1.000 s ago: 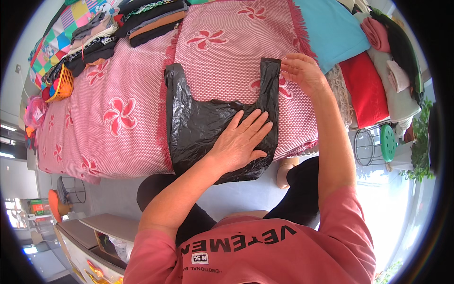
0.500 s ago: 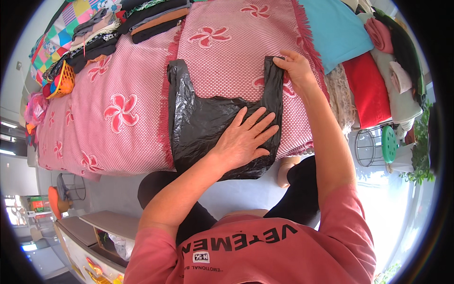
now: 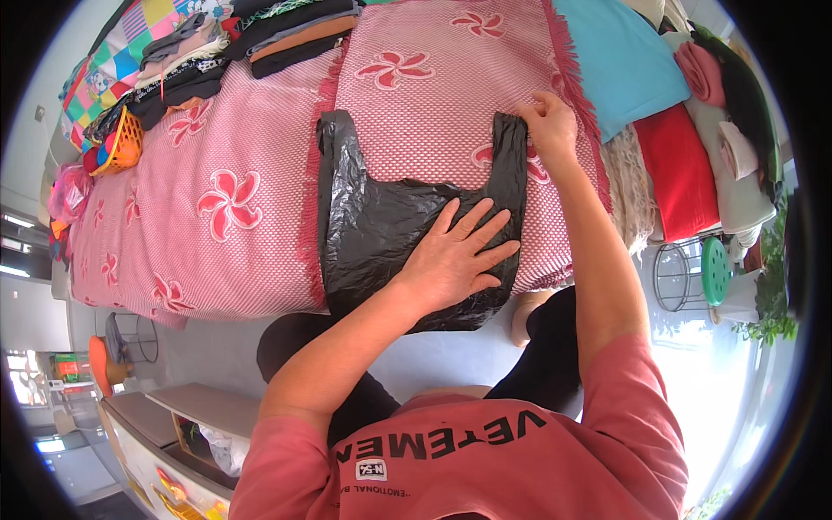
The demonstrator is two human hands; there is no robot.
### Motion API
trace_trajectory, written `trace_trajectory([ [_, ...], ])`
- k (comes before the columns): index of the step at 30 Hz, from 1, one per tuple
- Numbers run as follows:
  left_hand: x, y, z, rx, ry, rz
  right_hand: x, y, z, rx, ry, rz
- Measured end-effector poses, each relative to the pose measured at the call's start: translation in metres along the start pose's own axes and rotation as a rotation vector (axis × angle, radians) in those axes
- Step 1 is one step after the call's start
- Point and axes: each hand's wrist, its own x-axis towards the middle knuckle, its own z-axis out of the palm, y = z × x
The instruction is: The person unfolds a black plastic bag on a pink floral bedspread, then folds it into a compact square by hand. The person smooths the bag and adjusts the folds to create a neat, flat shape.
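A black plastic carrier bag [image 3: 368,230] lies spread flat on a pink, flower-patterned blanket [image 3: 282,147], its two handles pointing away from me. The bag's lower end hangs at the blanket's near edge. My left hand [image 3: 455,253] rests palm down on the right part of the bag, fingers spread. At the top of the right handle, my right hand [image 3: 549,126] pinches the handle's corner between thumb and fingers.
Folded dark clothes [image 3: 299,39] are stacked at the far left, near an orange basket [image 3: 126,143]. To the right lie a light blue cloth [image 3: 620,65] and a red cloth [image 3: 676,173]. A green-topped stool [image 3: 715,270] stands right; a low cabinet [image 3: 204,407] is behind left.
The whole view has shifted slightly, so everything appears a little to the right. My left hand stays flat on the bag and my right hand stays at the handle's top.
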Motion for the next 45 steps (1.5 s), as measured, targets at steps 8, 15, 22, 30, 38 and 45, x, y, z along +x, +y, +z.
trace_trajectory([
  [8,-0.005,-0.002,0.002,0.004,0.024,-0.012,-0.109,-0.065,-0.02,-0.395,-0.295,-0.785],
  [15,-0.001,0.0,-0.005,0.034,-0.14,-0.056,-0.146,-0.047,-0.024,-0.572,-0.516,-0.682],
  [22,0.0,0.0,-0.003,-0.02,0.003,-0.023,-0.107,-0.027,-0.003,-0.591,-0.4,-0.728],
  [30,-0.002,-0.001,0.001,0.014,0.021,-0.022,-0.032,-0.031,0.012,-0.582,-0.417,-0.417],
  [38,-0.001,-0.001,0.002,-0.001,0.01,-0.007,0.016,0.006,0.022,-0.336,0.064,-0.482],
  [45,-0.004,-0.003,0.005,0.011,0.077,0.012,-0.027,-0.067,-0.015,-0.166,-0.018,-0.557],
])
